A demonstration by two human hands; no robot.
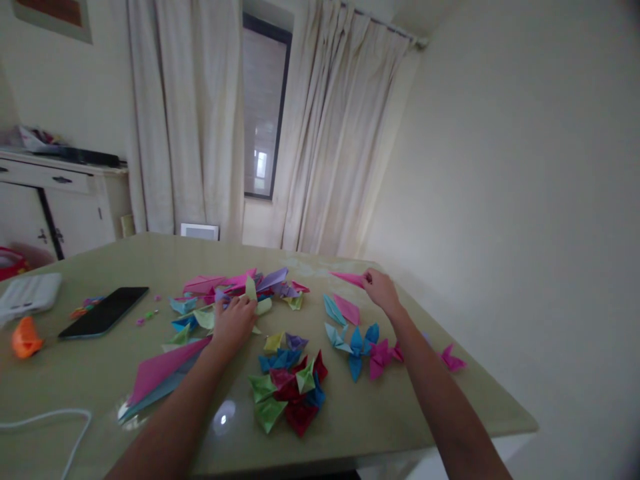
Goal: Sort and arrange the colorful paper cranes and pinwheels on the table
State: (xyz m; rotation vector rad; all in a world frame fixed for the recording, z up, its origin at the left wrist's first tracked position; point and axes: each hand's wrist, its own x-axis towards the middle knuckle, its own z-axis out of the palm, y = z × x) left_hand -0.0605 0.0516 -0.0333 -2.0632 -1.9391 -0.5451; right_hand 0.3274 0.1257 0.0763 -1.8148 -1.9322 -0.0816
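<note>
At the table's far right my right hand (pixel 381 289) is closed in a pinch on a slim pink folded paper (pixel 349 277), whose pointed end sticks out to the left. My left hand (pixel 236 321) rests at a heap of folded papers, its fingers curled at a light green folded paper (pixel 251 289); the fingertips are partly hidden. Pink folded papers (pixel 204 285) and a purple folded paper (pixel 273 278) lie just beyond it. Under my left forearm is a large pink and blue folded paper (pixel 163 373). A pink folded sheet (pixel 347 309) lies below my right hand.
A cluster of colourful origami pieces (pixel 293 387) sits near the front middle. Blue and pink origami (pixel 355 350) form a row to its right. On the left are a black phone (pixel 105 312), an orange object (pixel 26 338), a white device (pixel 30 295) and a white cable (pixel 55 415).
</note>
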